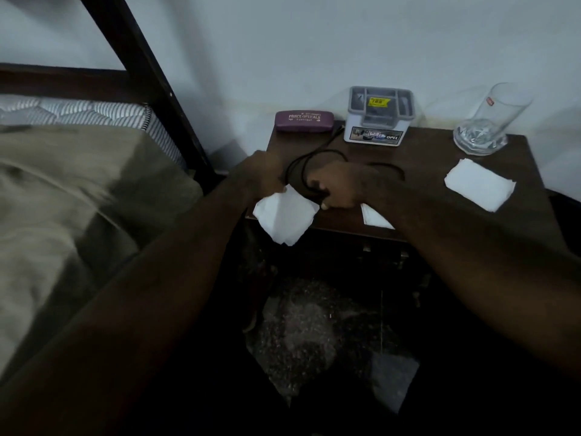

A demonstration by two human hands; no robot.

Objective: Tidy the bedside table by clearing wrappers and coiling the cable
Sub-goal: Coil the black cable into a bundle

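A black cable [317, 157] lies in loops on the dark wooden bedside table [424, 158]. My right hand [336, 187] grips the cable near the table's front edge. My left hand [264, 174] is at the front left corner and holds a loop of the cable; its fingers are partly hidden. A white tissue [284, 215] hangs over the front edge just below my left hand. A second white tissue [374, 217] shows under my right wrist. A third [479, 185] lies flat at the right.
A purple glasses case [304, 121] and a grey plastic organizer box [379, 116] stand at the back by the wall. A clear drinking glass [490, 121] stands at the back right corner. The bed [78, 190] with its dark frame is at the left.
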